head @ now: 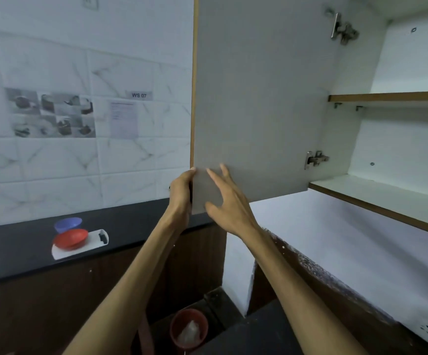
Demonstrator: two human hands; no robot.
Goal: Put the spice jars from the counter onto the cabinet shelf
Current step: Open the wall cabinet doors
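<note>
The grey cabinet door (256,93) stands swung open in the middle of the view. My left hand (181,193) grips its lower free corner from the outer side. My right hand (229,201) lies against the door's inner face at the same corner, fingers spread and holding nothing. Inside the cabinet, at the right, a lower shelf (377,198) and an upper shelf (389,97) both show bare white boards. No spice jar is in view.
A black counter (15,254) runs along the tiled wall at the left, carrying a red bowl (70,238), a blue bowl (68,224) and a white board (82,248). A reddish bucket (188,329) stands low in the middle. Door hinges (315,158) sit by the cabinet side.
</note>
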